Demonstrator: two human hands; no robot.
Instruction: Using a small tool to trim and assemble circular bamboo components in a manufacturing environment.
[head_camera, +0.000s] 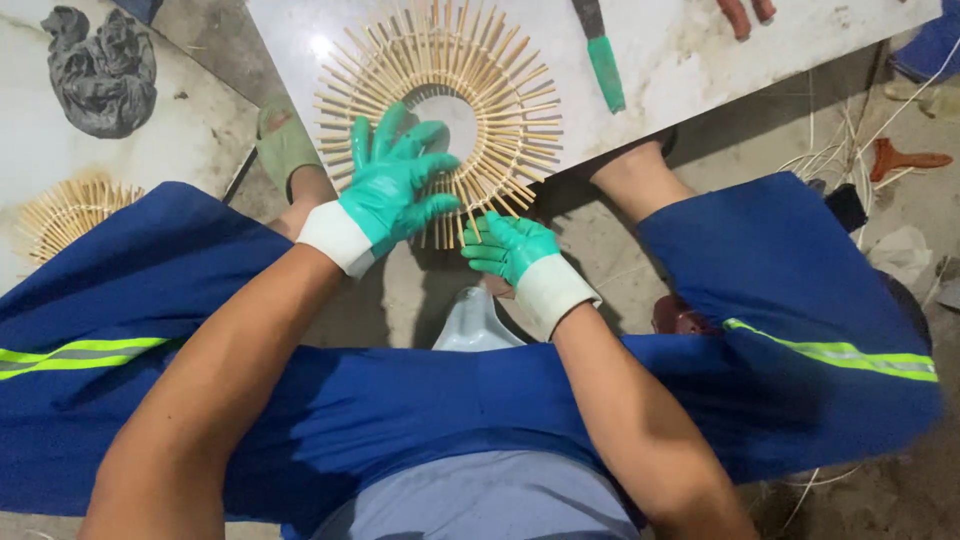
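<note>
A round sunburst ring of thin bamboo sticks (500, 80) lies on the near edge of a white board (700, 60). My left hand (395, 185), in a green glove with a white cuff, lies flat on the ring's lower left part with its fingers spread. My right hand (510, 248), gloved the same way, pinches the sticks at the ring's lower edge, where they overhang the board.
A green-handled tool (603, 60) lies on the board to the right of the ring. Another person's fingers (748, 14) touch the board's far edge. A second stick ring (65, 210) and a dark rag (100, 70) lie at the left. Loose strands and a red tool (905, 158) lie on the floor at the right.
</note>
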